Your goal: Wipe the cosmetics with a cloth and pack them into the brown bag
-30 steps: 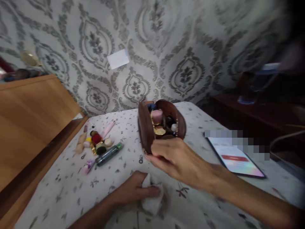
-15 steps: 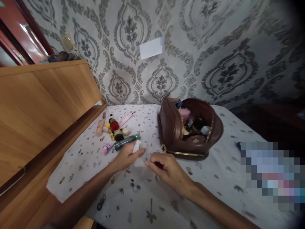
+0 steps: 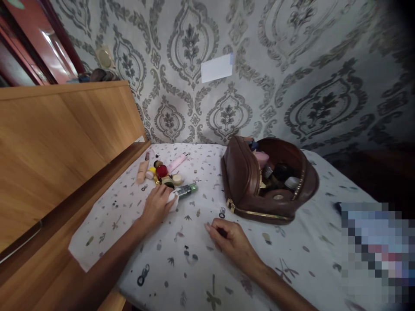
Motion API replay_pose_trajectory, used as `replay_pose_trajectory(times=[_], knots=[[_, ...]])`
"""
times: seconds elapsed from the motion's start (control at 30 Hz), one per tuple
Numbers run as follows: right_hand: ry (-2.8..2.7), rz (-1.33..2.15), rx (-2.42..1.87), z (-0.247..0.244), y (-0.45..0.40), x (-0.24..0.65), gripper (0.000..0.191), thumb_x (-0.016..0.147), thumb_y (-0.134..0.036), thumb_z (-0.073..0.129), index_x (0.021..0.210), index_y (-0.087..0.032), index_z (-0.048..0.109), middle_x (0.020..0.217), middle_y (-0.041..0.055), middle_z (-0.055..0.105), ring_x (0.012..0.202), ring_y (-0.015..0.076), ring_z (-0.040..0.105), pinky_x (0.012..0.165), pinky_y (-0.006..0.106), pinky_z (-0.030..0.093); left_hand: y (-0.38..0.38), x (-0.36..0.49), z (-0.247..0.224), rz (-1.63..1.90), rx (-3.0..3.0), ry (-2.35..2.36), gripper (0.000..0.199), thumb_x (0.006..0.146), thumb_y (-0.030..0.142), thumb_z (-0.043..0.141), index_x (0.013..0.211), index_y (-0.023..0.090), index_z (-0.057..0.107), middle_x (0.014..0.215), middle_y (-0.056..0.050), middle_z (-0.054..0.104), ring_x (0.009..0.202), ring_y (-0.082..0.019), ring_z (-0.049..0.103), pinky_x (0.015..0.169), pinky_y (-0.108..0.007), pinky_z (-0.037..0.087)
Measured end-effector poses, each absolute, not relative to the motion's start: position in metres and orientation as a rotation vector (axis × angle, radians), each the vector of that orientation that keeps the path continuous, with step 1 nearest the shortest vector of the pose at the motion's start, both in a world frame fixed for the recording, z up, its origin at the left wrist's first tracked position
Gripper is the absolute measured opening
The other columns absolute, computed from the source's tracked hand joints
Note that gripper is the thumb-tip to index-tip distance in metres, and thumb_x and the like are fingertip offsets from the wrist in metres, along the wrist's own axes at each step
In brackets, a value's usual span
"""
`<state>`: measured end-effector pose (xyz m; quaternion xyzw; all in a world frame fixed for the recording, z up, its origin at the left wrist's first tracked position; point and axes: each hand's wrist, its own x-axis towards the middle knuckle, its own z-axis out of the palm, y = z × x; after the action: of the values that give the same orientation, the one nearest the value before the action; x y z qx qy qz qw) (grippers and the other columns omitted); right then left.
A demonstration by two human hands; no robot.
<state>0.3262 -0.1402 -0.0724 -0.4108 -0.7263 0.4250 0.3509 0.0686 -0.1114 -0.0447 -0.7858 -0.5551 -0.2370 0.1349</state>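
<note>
Your left hand (image 3: 158, 204), left of the brown leather bag (image 3: 241, 183), clasps crumpled white tissue (image 3: 173, 201), likely soft: pinch its middle; grip of your right hand (image 3: 231, 239) unclear.

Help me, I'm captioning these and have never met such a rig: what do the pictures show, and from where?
There's no machine: these are a person's bare hands, seen by one camera worn on the head, looking forward and down. On the white printed cloth stands an open brown bag with gold zips, small items inside. To its left lie a slim pink tube, a peach-coloured tube and a dark cylindrical bottle with a green end, among others. The left hand, covering part of the bottle, holds a crumpled white wad. The right hand is curled; its contents are unclear.
</note>
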Motion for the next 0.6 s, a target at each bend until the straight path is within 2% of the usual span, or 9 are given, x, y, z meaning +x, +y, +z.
replay_pose_trajectory(times=[0.13, 0.23, 0.3, 0.37, 0.43, 0.53, 0.6], knots=[[-1.887, 1.069, -1.066, -0.074, -0.14, 0.325, 0.047, 0.09, -0.048, 0.047, 0.053, -0.022, 0.037, 0.05, -0.0038, 0.039, 0.05, 0.0124, 0.039, 0.051, 0.026, 0.03, -0.114, 0.071, -0.049, -0.715, -2.323, -1.586, 0.027, 0.1, 0.035, 0.042, 0.101, 0.017, 0.063, 0.098, -0.011, 0.063, 0.096, -0.025, 0.058, 0.087, -0.04, 0.049], [-1.888, 1.067, -1.062, -0.073, -0.139, 0.326, 0.047, 0.09, -0.048, 0.047, 0.052, -0.022, 0.038, 0.05, -0.0032, 0.04, 0.05, 0.0129, 0.04, 0.051, 0.026, 0.031, -0.111, 0.065, -0.049, -0.958, -2.348, -1.745, 0.026, 0.096, 0.039, 0.048, 0.093, 0.018, 0.064, 0.095, -0.009, 0.064, 0.094, -0.025, 0.059, 0.087, -0.039, 0.049], [-1.884, 1.087, -1.062, -0.073, -0.139, 0.326, 0.047, 0.09, -0.05, 0.047, 0.052, -0.022, 0.039, 0.049, -0.003, 0.042, 0.049, 0.013, 0.04, 0.051, 0.026, 0.032, -0.105, 0.055, -0.048, -1.2, -2.28, -1.911, 0.03, 0.093, 0.044, 0.051, 0.082, 0.018, 0.062, 0.084, -0.006, 0.064, 0.083, -0.022, 0.06, 0.081, -0.035, 0.05], [-1.871, 1.118, -1.065, -0.072, -0.139, 0.326, 0.048, 0.089, -0.051, 0.048, 0.053, -0.022, 0.038, 0.048, -0.0031, 0.042, 0.049, 0.0128, 0.039, 0.051, 0.026, 0.032, -0.097, 0.038, -0.047, -1.377, -2.138, -2.042, 0.036, 0.094, 0.048, 0.047, 0.08, 0.017, 0.06, 0.076, -0.004, 0.063, 0.071, -0.019, 0.059, 0.07, -0.03, 0.05], [-1.864, 1.128, -1.068, -0.071, -0.139, 0.325, 0.048, 0.088, -0.052, 0.049, 0.052, -0.022, 0.038, 0.048, -0.0034, 0.04, 0.048, 0.0125, 0.037, 0.05, 0.026, 0.031, -0.085, 0.014, -0.042, -1.456, -1.98, -2.114, 0.041, 0.096, 0.048, 0.038, 0.09, 0.014, 0.06, 0.08, -0.005, 0.065, 0.069, -0.018, 0.06, 0.063, -0.028, 0.05], [-1.88, 1.102, -1.066, -0.07, -0.138, 0.325, 0.048, 0.088, -0.053, 0.048, 0.052, -0.022, 0.038, 0.048, -0.0032, 0.039, 0.049, 0.0126, 0.038, 0.05, 0.026, 0.031, -0.064, -0.027, -0.032, -1.492, -1.771, -2.2, 0.045, 0.094, 0.047, 0.034, 0.105, 0.01, 0.057, 0.096, -0.01, 0.066, 0.082, -0.02, 0.063, 0.071, -0.028, 0.051], [-1.895, 1.092, -1.068, -0.07, -0.138, 0.325, 0.048, 0.088, -0.052, 0.046, 0.051, -0.022, 0.038, 0.048, -0.0027, 0.041, 0.049, 0.0129, 0.04, 0.051, 0.026, 0.032, -0.05, -0.05, -0.026, -1.443, -1.685, -2.262, 0.045, 0.092, 0.046, 0.036, 0.106, 0.008, 0.056, 0.101, -0.012, 0.066, 0.089, -0.023, 0.063, 0.077, -0.03, 0.051]])
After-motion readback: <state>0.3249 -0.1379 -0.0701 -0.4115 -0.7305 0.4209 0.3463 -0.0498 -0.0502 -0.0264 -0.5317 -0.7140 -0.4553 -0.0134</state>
